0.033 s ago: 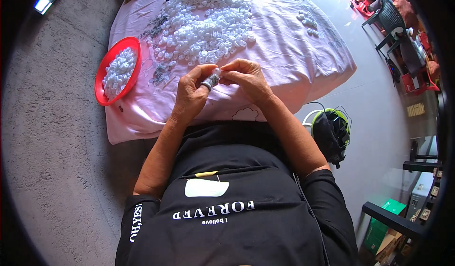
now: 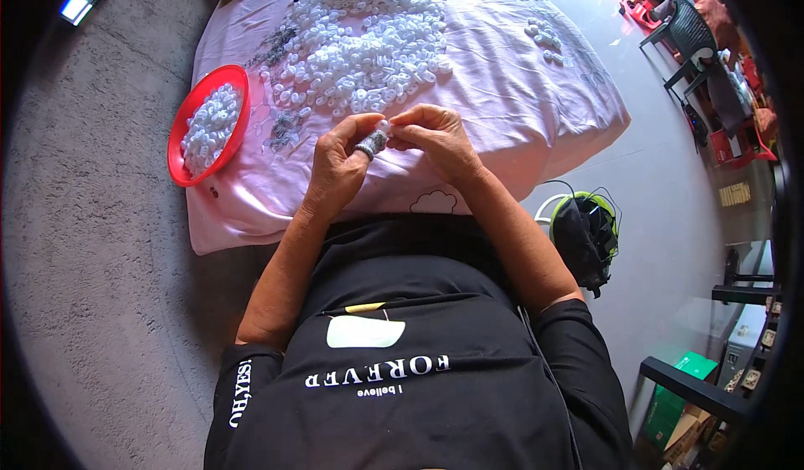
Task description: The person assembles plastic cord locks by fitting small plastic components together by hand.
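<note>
My left hand (image 2: 337, 162) and my right hand (image 2: 442, 142) meet fingertip to fingertip above the near part of the cloth. A small white plastic piece (image 2: 383, 126) is pinched between them, partly covered by the fingers. Grey wrapping (image 2: 371, 144) surrounds my left thumb. Just beyond my hands, a large heap of small white plastic pieces (image 2: 368, 51) spreads over the cloth. To the left, a red basin (image 2: 175, 153) holds many similar pieces. Small dark grey bits (image 2: 285, 128) lie in patches along the heap's left side.
The pink cloth (image 2: 511, 126) covers the work surface and hangs over its near edge. A small separate group of pieces (image 2: 546, 41) lies at the right. On the floor stands a black and lime-green bag or bin (image 2: 584, 234). A dark chair (image 2: 688, 36) is farther right.
</note>
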Available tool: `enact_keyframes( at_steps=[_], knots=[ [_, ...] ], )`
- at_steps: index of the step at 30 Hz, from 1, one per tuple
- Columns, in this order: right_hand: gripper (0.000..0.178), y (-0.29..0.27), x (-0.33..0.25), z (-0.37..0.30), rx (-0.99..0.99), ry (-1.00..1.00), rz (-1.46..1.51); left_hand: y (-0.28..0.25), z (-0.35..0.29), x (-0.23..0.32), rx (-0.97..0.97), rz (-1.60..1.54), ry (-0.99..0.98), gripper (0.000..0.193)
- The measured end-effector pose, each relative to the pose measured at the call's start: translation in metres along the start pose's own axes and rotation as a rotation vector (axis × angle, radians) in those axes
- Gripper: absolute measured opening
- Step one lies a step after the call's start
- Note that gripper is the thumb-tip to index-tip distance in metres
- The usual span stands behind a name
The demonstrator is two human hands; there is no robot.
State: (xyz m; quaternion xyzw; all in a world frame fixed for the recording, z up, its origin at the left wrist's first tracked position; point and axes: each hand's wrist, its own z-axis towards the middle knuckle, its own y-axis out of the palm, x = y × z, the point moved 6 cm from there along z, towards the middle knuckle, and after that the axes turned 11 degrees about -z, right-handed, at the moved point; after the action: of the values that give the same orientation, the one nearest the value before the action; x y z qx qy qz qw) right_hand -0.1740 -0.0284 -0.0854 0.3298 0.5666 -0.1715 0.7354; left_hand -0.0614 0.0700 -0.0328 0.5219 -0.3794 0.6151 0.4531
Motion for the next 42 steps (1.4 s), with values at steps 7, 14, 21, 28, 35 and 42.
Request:
enact_keyframes(
  at_steps=[7, 14, 21, 28, 35, 42],
  knots=[
    [0.012, 0.001, -0.001, -0.002, 0.000, 0.016, 0.013, -0.002, 0.001, -0.003, -0.002, -0.028, -0.033, 0.025],
    [0.011, 0.003, -0.001, -0.009, 0.013, 0.054, 0.068, -0.003, 0.000, -0.004, 0.015, -0.031, -0.036, 0.025],
    [0.013, 0.003, 0.002, -0.009, 0.041, 0.041, 0.089, -0.003, 0.000, -0.005, 0.020, -0.038, -0.027, 0.028],
    [0.012, 0.003, 0.002, -0.009, 0.053, 0.044, 0.090, -0.003, 0.000, -0.003, 0.024, -0.012, -0.033, 0.027],
    [0.011, 0.005, 0.001, -0.011, 0.050, 0.058, 0.111, -0.003, 0.000, 0.000, 0.029, -0.029, -0.025, 0.021],
    [0.010, 0.005, 0.002, -0.011, 0.057, 0.068, 0.125, -0.003, 0.000, -0.002, 0.032, -0.044, -0.035, 0.024]
  ],
)
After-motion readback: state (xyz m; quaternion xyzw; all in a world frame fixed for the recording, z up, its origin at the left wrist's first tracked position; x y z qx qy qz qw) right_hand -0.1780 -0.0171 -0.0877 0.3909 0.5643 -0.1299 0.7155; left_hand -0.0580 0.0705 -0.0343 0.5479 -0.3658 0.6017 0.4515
